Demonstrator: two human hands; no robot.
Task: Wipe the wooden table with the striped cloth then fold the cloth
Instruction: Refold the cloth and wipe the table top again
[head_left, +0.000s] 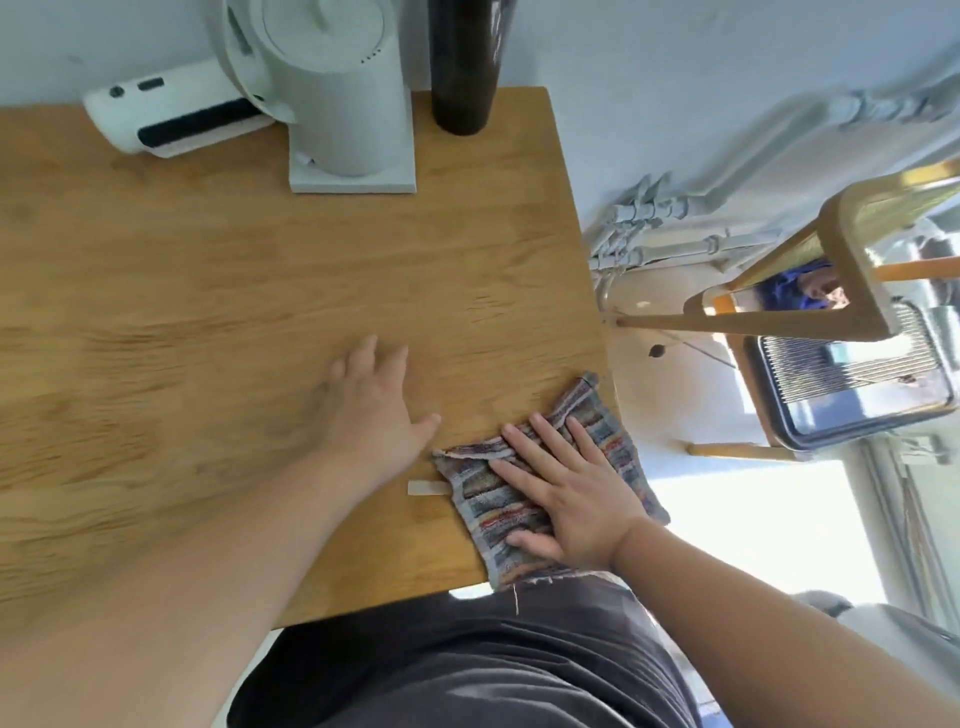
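Observation:
The striped cloth (498, 509) lies bunched on the wooden table (208, 291) at its near right corner, with its edges hanging a little past the table's right and front edges. My right hand (566, 488) presses flat on the cloth, fingers straight and spread. My left hand (374, 405) rests open on the bare wood just left of the cloth, with the thumb close to the cloth's upper left corner.
A white kettle on a square base (343, 104), a dark bottle (465, 67) and a white device (171, 114) stand along the back wall. A small pale label (427, 488) lies by the cloth. A wooden chair (810, 291) stands right of the table.

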